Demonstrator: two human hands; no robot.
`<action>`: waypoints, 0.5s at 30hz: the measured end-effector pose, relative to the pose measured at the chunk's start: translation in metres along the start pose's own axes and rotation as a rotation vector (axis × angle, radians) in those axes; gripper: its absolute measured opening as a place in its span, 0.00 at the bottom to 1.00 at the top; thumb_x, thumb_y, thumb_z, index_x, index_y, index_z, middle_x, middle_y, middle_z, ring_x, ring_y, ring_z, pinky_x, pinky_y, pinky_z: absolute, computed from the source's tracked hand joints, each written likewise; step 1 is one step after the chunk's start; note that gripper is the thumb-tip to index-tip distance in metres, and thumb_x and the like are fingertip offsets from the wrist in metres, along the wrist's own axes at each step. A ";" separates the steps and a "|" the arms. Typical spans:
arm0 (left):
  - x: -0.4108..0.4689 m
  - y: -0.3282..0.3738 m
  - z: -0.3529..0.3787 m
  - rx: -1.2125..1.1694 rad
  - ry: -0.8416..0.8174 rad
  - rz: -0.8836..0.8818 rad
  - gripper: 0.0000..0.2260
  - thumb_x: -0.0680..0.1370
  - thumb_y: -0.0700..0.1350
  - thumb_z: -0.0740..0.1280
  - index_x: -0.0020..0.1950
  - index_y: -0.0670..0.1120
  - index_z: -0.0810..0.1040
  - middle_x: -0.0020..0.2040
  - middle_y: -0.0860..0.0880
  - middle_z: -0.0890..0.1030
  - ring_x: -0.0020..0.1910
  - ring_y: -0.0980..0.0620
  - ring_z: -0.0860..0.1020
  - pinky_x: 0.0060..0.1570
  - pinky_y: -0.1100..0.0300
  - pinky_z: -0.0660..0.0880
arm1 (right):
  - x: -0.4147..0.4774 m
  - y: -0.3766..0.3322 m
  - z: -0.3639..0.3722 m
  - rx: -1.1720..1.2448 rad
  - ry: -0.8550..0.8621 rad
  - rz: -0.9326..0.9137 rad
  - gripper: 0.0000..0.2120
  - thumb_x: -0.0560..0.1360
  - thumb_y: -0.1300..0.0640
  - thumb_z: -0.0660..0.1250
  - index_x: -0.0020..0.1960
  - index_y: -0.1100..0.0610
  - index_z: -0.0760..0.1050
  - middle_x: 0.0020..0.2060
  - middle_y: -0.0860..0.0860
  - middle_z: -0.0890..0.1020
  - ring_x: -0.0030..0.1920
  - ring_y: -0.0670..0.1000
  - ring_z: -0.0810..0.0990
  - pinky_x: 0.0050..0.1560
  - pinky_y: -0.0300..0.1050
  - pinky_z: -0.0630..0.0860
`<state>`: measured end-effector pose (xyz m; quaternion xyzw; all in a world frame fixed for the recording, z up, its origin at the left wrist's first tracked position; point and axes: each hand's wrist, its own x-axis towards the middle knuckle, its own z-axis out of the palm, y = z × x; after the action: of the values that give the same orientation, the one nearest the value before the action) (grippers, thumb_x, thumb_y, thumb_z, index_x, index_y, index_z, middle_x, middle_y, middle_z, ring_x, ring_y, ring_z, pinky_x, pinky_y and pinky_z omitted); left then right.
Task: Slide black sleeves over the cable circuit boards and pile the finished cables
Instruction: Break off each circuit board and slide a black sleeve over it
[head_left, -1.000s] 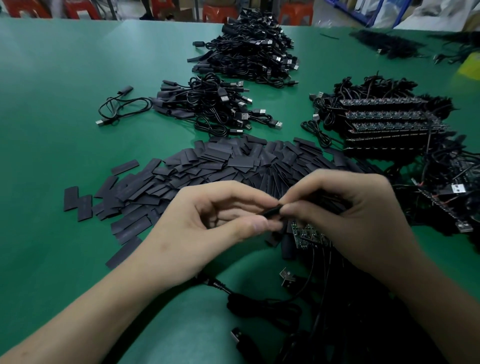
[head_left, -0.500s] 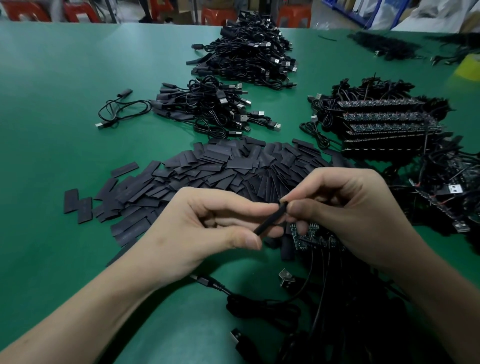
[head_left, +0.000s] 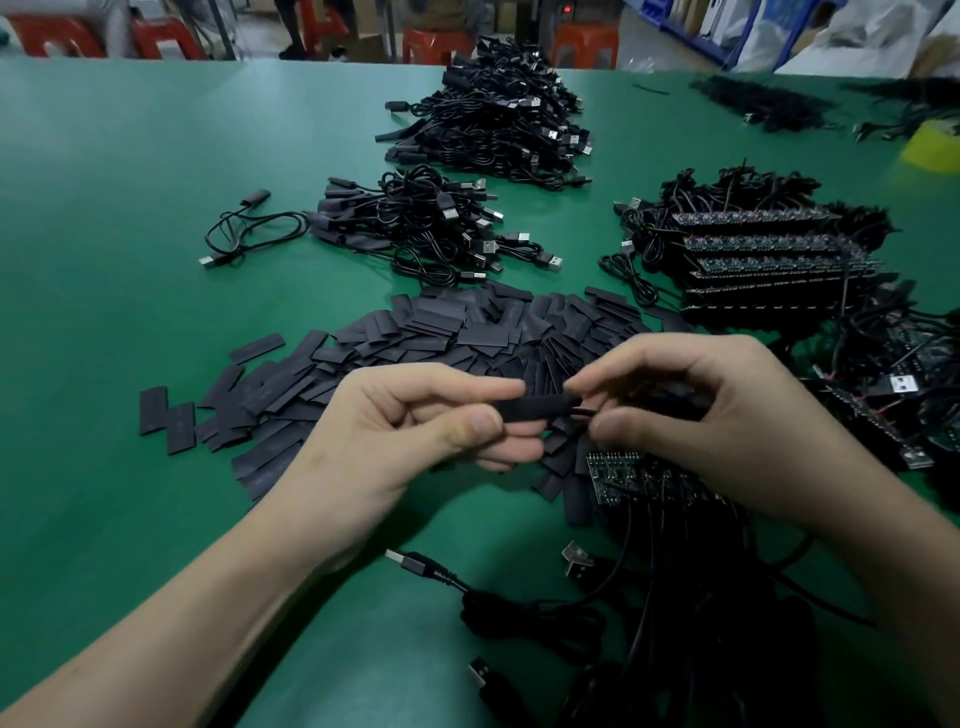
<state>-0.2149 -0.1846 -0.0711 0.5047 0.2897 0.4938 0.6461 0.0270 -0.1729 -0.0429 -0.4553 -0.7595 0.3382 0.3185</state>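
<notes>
A black sleeve (head_left: 540, 406) lies level between both hands above the green table (head_left: 104, 260). My left hand (head_left: 410, 436) pinches its left end between thumb and fingers. My right hand (head_left: 711, 415) pinches the right end, where a thin cable comes out; the board itself is hidden. Behind the hands spreads a heap of flat loose sleeves (head_left: 415, 343). Under my right hand lies a row of bare circuit boards (head_left: 618, 473) with their cables. Two piles of sleeved cables (head_left: 431, 223) (head_left: 498, 124) sit farther back.
Stacked rows of bare boards with cables (head_left: 769, 254) fill the right side. One single cable (head_left: 249, 234) lies at the left. USB plugs (head_left: 410, 564) and tangled cable lie near the front edge. Red stools (head_left: 441, 44) stand beyond the table.
The sleeve, tilted and short between the fingertips before, now lies level and longer between the hands. My hands have drawn slightly apart.
</notes>
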 end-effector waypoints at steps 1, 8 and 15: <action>0.001 0.000 -0.001 -0.011 0.042 0.003 0.10 0.69 0.44 0.74 0.49 0.50 0.88 0.44 0.42 0.87 0.42 0.47 0.87 0.43 0.60 0.82 | 0.000 -0.001 -0.005 -0.118 -0.044 0.015 0.16 0.67 0.35 0.70 0.51 0.39 0.83 0.44 0.40 0.86 0.46 0.41 0.84 0.48 0.35 0.79; 0.004 -0.007 -0.006 0.011 0.205 0.035 0.11 0.72 0.43 0.71 0.53 0.48 0.87 0.47 0.42 0.87 0.46 0.46 0.87 0.45 0.61 0.82 | 0.003 -0.020 -0.021 -0.350 -0.144 0.059 0.15 0.71 0.33 0.61 0.45 0.40 0.81 0.42 0.37 0.84 0.41 0.41 0.82 0.39 0.34 0.75; 0.000 -0.016 -0.002 0.427 0.096 0.041 0.10 0.77 0.48 0.71 0.56 0.48 0.85 0.49 0.51 0.88 0.49 0.50 0.87 0.54 0.58 0.81 | 0.090 -0.042 -0.042 -0.358 0.168 -0.056 0.13 0.82 0.45 0.64 0.45 0.51 0.78 0.33 0.47 0.84 0.28 0.41 0.82 0.32 0.35 0.77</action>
<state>-0.2110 -0.1843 -0.0865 0.6119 0.4077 0.4577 0.4999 0.0059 -0.0971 0.0308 -0.5101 -0.7906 0.1493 0.3040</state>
